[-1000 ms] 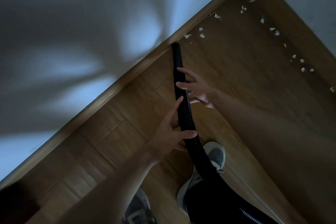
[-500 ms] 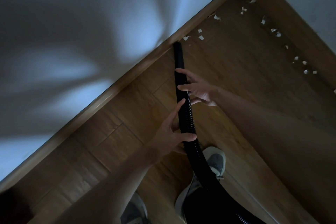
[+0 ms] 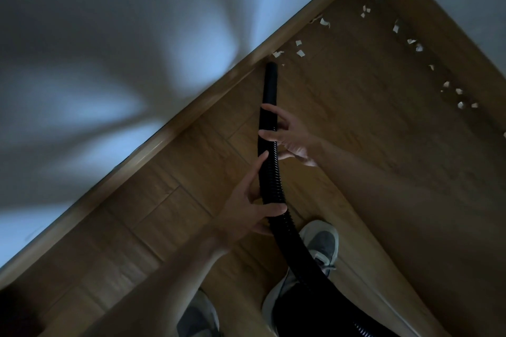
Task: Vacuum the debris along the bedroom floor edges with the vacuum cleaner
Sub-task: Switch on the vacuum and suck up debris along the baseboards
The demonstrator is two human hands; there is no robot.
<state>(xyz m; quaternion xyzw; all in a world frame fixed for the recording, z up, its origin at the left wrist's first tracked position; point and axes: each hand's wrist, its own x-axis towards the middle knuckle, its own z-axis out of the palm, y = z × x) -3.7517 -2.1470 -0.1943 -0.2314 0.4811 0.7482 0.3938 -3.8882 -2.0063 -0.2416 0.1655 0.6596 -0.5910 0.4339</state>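
The black vacuum hose (image 3: pixel 269 161) rises from the bottom edge of the view towards the wooden skirting board (image 3: pixel 191 115); its smooth nozzle end (image 3: pixel 271 68) sits close against the foot of the skirting board, though whether it touches cannot be told. The right hand (image 3: pixel 290 137) grips the hose on the stretch nearer the skirting board, fingers curled over the tube where the smooth part meets the ribbed part; the left hand (image 3: pixel 252 210) holds the ribbed part farther from the skirting board, thumb wrapped across it and forefinger laid along it. Pale paper scraps (image 3: pixel 277 54) lie on the wood floor (image 3: pixel 356 145) just beside the skirting board, right past the nozzle end; more follow the skirting board towards the room corner, and another line lies well apart from it, along the foot of the second wall. Two grey-and-white shoes stand away from the skirting board; the right shoe (image 3: pixel 321 243) is partly behind the hose, the left shoe (image 3: pixel 198 317) at the bottom edge.
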